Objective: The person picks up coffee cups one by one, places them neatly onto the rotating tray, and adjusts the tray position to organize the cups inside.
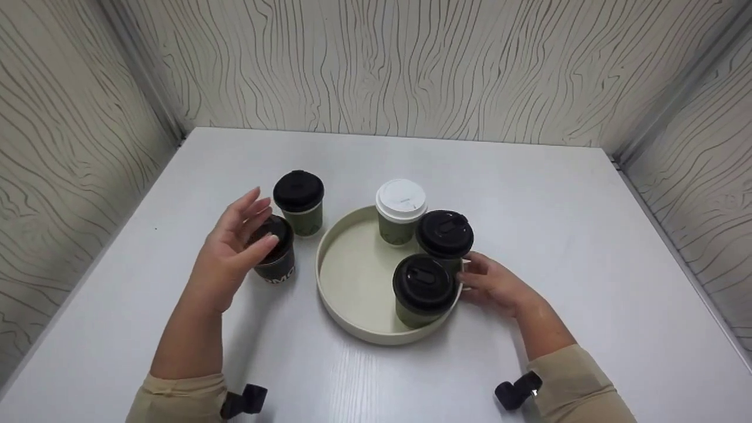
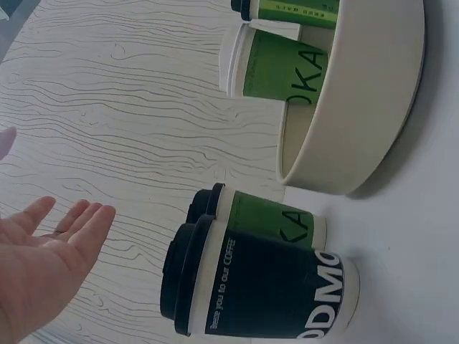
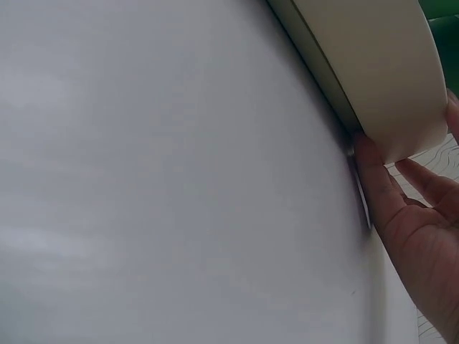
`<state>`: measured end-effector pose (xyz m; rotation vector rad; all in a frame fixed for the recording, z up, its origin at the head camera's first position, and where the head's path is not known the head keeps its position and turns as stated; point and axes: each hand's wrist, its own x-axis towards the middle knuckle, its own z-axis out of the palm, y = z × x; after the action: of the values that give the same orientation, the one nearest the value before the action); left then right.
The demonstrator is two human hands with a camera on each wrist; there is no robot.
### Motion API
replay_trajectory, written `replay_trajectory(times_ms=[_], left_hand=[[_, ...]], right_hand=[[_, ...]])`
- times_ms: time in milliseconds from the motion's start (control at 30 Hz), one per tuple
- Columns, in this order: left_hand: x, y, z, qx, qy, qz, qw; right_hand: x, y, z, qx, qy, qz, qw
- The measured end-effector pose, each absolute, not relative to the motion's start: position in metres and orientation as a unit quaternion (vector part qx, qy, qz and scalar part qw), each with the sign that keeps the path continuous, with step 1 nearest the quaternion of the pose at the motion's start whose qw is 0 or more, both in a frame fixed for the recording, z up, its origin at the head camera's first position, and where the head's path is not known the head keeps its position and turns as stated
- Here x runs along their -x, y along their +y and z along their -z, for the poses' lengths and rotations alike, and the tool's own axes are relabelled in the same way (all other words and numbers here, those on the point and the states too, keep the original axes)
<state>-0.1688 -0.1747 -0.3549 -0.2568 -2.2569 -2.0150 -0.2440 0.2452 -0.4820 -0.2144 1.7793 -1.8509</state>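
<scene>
A round cream tray (image 1: 346,276) holds a green paper cup with a white lid (image 1: 401,200) and two more cups with black lids, a rear one (image 1: 445,232) and a front one (image 1: 423,285). My right hand (image 1: 493,285) grips the tray's right rim; in the right wrist view, fingers (image 3: 376,179) lie against its wall and underside. My left hand (image 1: 229,249) hovers over a dark lidded cup (image 1: 279,270) left of the tray, its fingers spread. The left wrist view shows that hand (image 2: 46,265) apart from the dark cup (image 2: 265,287).
Another green cup with a black lid (image 1: 302,220) stands just behind the dark cup, outside the tray. Everything rests on a white table (image 1: 529,188). Wood-patterned panels (image 1: 376,70) rise at the back and both sides.
</scene>
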Motion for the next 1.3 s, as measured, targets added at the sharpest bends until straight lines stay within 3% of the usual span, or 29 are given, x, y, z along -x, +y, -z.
replay_trajectory(times_ms=[333,500,733,1300], left_hand=[[0.177,-0.201,0.365,0.028,-0.798,0.584,0.150],[0.181,-0.212,0.375,-0.018,-0.805,0.568,0.170],[0.188,-0.220,0.392,-0.044,-0.811,0.568,0.130],[0.197,-0.216,0.425,-0.009,-0.818,0.572,0.057]], right_hand=[[0.244,0.243,0.482,0.074,0.666,0.685,0.285],[0.245,0.243,0.485,0.088,0.655,0.694,0.285],[0.245,0.244,0.485,0.088,0.646,0.702,0.286],[0.243,0.246,0.482,0.071,0.630,0.715,0.295]])
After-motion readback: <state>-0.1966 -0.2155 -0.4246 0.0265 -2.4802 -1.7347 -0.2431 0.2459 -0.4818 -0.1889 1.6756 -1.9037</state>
